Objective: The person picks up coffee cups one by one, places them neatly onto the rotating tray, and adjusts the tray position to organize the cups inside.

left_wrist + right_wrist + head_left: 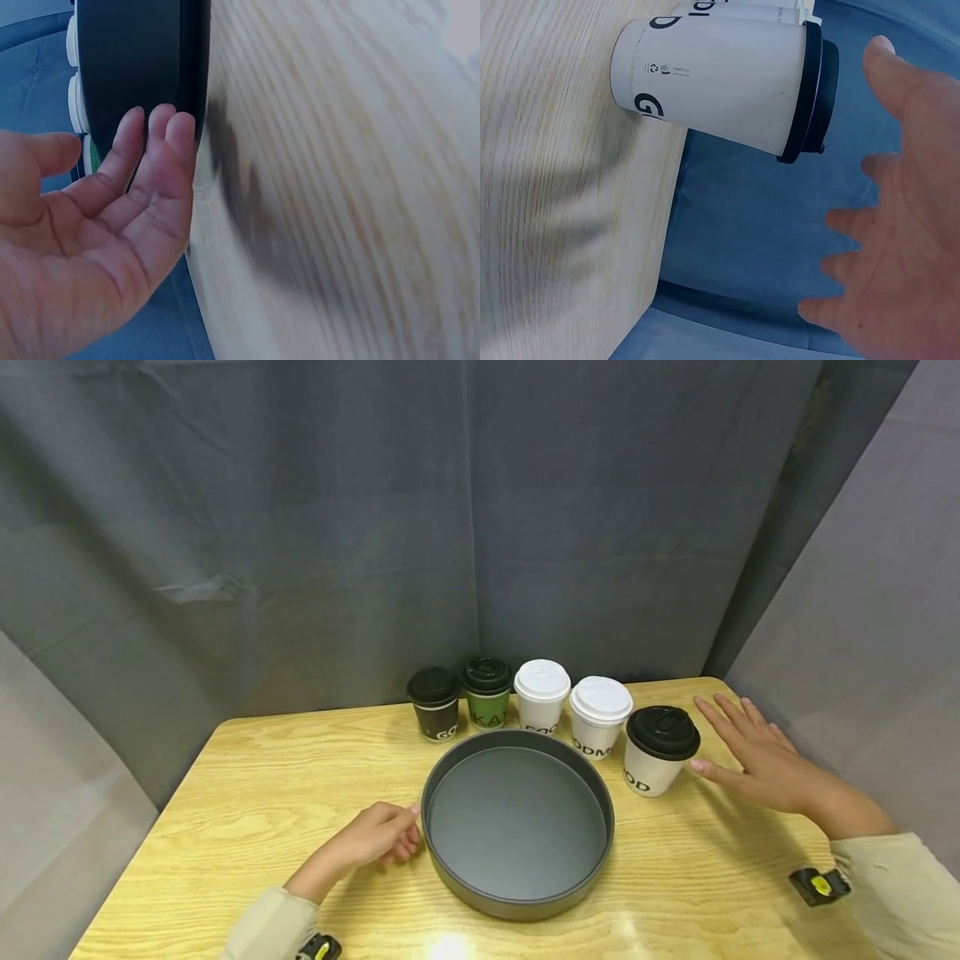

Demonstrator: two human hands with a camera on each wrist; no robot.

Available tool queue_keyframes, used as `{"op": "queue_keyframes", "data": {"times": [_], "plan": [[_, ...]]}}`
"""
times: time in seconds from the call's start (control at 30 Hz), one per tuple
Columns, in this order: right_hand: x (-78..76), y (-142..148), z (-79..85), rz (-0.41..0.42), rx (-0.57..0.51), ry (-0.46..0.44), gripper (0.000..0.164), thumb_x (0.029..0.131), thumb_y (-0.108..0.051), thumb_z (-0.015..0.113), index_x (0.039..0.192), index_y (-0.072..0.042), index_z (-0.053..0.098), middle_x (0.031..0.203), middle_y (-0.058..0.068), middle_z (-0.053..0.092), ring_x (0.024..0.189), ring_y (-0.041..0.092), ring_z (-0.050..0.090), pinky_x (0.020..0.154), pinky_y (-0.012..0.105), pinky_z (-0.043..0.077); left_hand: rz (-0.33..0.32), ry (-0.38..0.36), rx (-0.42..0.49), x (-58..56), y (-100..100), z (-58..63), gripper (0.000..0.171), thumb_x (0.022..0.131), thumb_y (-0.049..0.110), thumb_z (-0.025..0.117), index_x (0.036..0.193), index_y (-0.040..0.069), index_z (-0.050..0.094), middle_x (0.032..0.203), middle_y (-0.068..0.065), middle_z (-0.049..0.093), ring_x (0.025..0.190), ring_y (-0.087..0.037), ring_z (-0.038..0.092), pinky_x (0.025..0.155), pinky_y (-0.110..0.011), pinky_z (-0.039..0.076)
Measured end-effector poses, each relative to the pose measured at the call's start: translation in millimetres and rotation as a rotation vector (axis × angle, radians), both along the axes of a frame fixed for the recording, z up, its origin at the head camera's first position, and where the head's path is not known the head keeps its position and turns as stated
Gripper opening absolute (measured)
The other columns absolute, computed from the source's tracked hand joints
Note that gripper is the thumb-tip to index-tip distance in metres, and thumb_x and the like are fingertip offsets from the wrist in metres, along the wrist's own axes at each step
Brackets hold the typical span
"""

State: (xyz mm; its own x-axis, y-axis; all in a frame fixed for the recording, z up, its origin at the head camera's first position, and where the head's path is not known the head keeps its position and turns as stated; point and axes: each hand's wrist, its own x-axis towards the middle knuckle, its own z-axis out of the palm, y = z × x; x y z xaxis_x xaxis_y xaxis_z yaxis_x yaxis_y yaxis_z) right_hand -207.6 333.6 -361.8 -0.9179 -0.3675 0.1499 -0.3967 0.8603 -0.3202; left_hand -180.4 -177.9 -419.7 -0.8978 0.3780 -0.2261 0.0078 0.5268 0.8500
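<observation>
A round dark grey pan [517,827] lies on the wooden table. My left hand [386,835] is at its left side, fingers loosely bent; in the left wrist view the fingertips [180,127] are right at the pan's outer wall [131,60]. On the right, my right hand [768,760] is spread beside a white paper cup with a black lid [660,743]. In the right wrist view its palm faces this cup [712,82], with a gap between thumb and lid. The right hand holds nothing.
Behind the pan stand a black cup [435,706], a green cup with a black lid [487,693], and two white-lidded cups [542,693], [600,718] in a row. A grey curtain [360,527] hangs behind the table's far edge.
</observation>
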Motion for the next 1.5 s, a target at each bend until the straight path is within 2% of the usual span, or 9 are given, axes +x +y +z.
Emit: {"op": "queue_keyframes", "data": {"times": [0.2, 0.43, 0.63, 0.8, 1.07, 1.2, 1.5], "plan": [[0.9, 0, 0.6, 0.019, -0.024, 0.005, 0.086, 0.093, -0.037, 0.061, 0.155, -0.021, 0.003, 0.154, 0.031, 0.008, 0.139, 0.052, -0.012, 0.097, 0.079, 0.005, -0.013, -0.032, 0.020, 1.4, 6, -4.5, 0.052, 0.104, 0.037, 0.038, 0.086, -0.005, 0.063, 0.076, -0.010, 0.065, 0.064, -0.017, 0.063, 0.056, -0.031, 0.053], [4.5, 0, 4.0, 0.007, -0.043, 0.003, 0.086, 0.093, -0.037, 0.061, 0.155, -0.024, 0.003, 0.157, 0.027, 0.003, 0.140, 0.051, -0.011, 0.098, 0.080, 0.005, -0.020, -0.091, 0.099, 3.7, 10, -6.4, 0.049, 0.103, 0.034, 0.043, 0.082, -0.007, 0.061, 0.070, -0.010, 0.066, 0.059, -0.014, 0.063, 0.056, -0.033, 0.057], [3.7, -4, 4.2, 0.045, -0.088, 0.029, 0.083, 0.094, -0.034, 0.062, 0.155, -0.024, 0.007, 0.157, 0.026, 0.005, 0.141, 0.049, -0.010, 0.102, 0.077, 0.003, -0.011, -0.092, 0.105, 9.6, 8, -5.0, 0.043, 0.101, 0.031, 0.050, 0.083, -0.006, 0.064, 0.074, -0.011, 0.069, 0.060, -0.014, 0.064, 0.058, -0.034, 0.058], [1.7, -7, 2.7, 0.061, -0.105, 0.047, 0.082, 0.094, -0.032, 0.062, 0.155, -0.022, 0.009, 0.156, 0.027, 0.009, 0.142, 0.048, -0.006, 0.106, 0.073, 0.002, -0.008, -0.120, 0.140, 11.3, 8, -4.4, 0.043, 0.100, 0.031, 0.050, 0.084, -0.007, 0.063, 0.077, -0.013, 0.069, 0.061, -0.014, 0.065, 0.060, -0.033, 0.059], [-4.3, -14, -2.5, 0.065, -0.140, 0.073, 0.089, 0.086, -0.032, 0.072, 0.154, -0.018, 0.016, 0.153, 0.029, 0.015, 0.140, 0.050, 0.011, 0.098, 0.074, 0.022, -0.013, -0.151, 0.190, 11.1, 11, -7.9, 0.045, 0.101, 0.030, 0.048, 0.085, -0.010, 0.063, 0.079, -0.018, 0.069, 0.062, -0.014, 0.066, 0.060, -0.034, 0.059], [-7.7, -20, -7.5, 0.041, -0.147, 0.068, 0.091, 0.084, -0.033, 0.075, 0.153, -0.014, 0.020, 0.152, 0.031, 0.016, 0.138, 0.053, 0.015, 0.097, 0.074, 0.024, -0.007, -0.163, 0.193, 11.6, 11, -8.4, 0.045, 0.101, 0.030, 0.048, 0.086, -0.010, 0.063, 0.079, -0.016, 0.070, 0.061, -0.013, 0.066, 0.061, -0.033, 0.059], [-15.4, -34, -24.3, -0.045, -0.202, -0.055, 0.099, 0.081, -0.040, 0.076, 0.154, -0.012, 0.016, 0.152, 0.033, 0.008, 0.133, 0.059, 0.019, 0.094, 0.076, 0.025, -0.006, -0.163, 0.197, 11.8, 12, -8.3, 0.046, 0.102, 0.030, 0.047, 0.087, -0.011, 0.063, 0.079, -0.015, 0.069, 0.061, -0.013, 0.066, 0.061, -0.033, 0.059]]}}
